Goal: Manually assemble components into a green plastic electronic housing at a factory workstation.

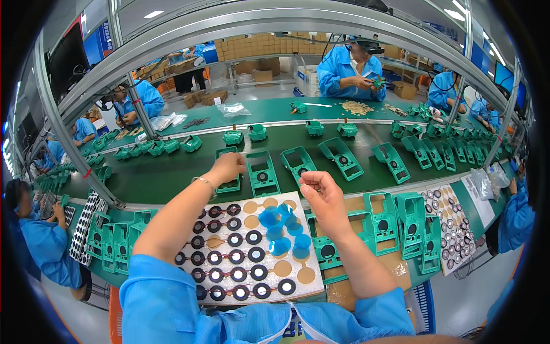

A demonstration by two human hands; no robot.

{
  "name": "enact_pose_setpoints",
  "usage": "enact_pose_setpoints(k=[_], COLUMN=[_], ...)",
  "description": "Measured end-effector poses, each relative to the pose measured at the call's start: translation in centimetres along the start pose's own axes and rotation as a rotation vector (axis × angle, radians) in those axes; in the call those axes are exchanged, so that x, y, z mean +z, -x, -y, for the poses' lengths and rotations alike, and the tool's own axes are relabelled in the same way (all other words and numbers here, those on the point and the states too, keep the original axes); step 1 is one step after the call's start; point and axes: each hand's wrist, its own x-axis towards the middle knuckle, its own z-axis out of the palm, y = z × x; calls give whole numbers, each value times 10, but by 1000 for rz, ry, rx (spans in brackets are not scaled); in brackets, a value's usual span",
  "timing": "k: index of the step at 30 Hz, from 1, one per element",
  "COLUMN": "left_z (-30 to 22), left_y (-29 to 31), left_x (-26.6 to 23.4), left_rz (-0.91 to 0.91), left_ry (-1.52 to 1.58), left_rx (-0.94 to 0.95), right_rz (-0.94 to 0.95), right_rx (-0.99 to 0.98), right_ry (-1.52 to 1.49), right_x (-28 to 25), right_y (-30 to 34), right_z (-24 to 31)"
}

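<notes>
My left hand reaches over a green plastic housing on the dark green conveyor belt. Its fingers are curled together, and whatever lies under the fingertips is hidden. My right hand is held up just in front of another green housing with a round black speaker in it. The thumb stands apart from its half-bent fingers, with nothing visible between them. Below my hands lies a white foam tray with rows of black round speakers, several tan discs and loose blue film discs.
Green housings stand on brown cardboard right of the tray, more on the left. Further housings line the belt. A metal frame post rises at left. Beyond the belt, a person in blue handles a green part.
</notes>
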Motion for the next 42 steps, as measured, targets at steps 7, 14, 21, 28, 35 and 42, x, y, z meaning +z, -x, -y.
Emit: enact_pose_setpoints(k=[7, 14, 21, 28, 35, 42], left_z=[-3, -2, 11, 21, -37, -87], left_y=[109, 124, 132, 142, 144, 146], left_x=[-36, -14, -25, -33, -48, -17], left_rz=[247, -67, -86, -354, -70, 153], left_ry=[-174, -417, 38, 259, 1140, 1331], left_rx=[373, 543, 105, 84, 239, 289], right_rz=[131, 197, 217, 286, 375, 674], right_rx=[73, 47, 68, 121, 294, 542], right_ry=[13, 46, 36, 113, -199, -820], right_x=[13, 19, 18, 23, 25, 36], right_y=[8, 13, 10, 10, 12, 13], right_z=[1, 2, -2, -3, -1, 1])
